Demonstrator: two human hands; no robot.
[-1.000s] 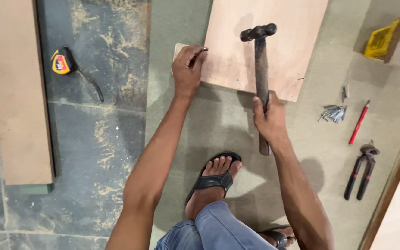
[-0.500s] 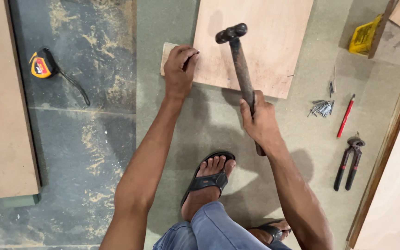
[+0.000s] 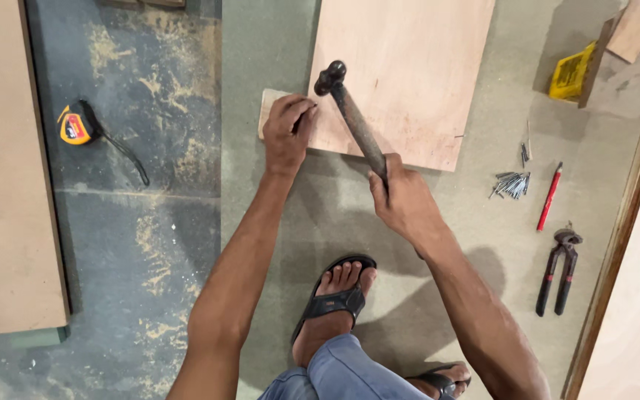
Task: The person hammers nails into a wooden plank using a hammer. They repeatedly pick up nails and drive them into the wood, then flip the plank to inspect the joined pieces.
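The left hand (image 3: 287, 133) has its fingers curled and pinched together at the near left corner of the plywood sheet (image 3: 401, 74), where a small pale block (image 3: 270, 107) pokes out from under the sheet's edge — the fingertips seem to steady something thin and dark, most likely a nail, though it is too small to be sure. The right hand (image 3: 403, 198) is wrapped tight round the lower handle of the hammer (image 3: 353, 118), whose dark head hangs just above and beside the left fingertips, over the sheet's corner. From how things lie, the fixing looks to be at its start: no driven nail heads can be made out on the sheet's face, one loose nail sticks out at its right edge, and the corner under the hammer is not yet fastened as far as can be told. Supplies lie unused to the right on the floor (image 3: 335, 200) — a heap of nails (image 3: 511, 185), a red pencil (image 3: 548, 197) beside it, and pincers (image 3: 557, 270) nearer the person. A yellow box (image 3: 572, 72) sits far right by a wood strip. Well off to the left lie a tape measure (image 3: 75, 126) and a long board (image 3: 5, 163). A sandalled foot (image 3: 335, 296) is planted between the arms.
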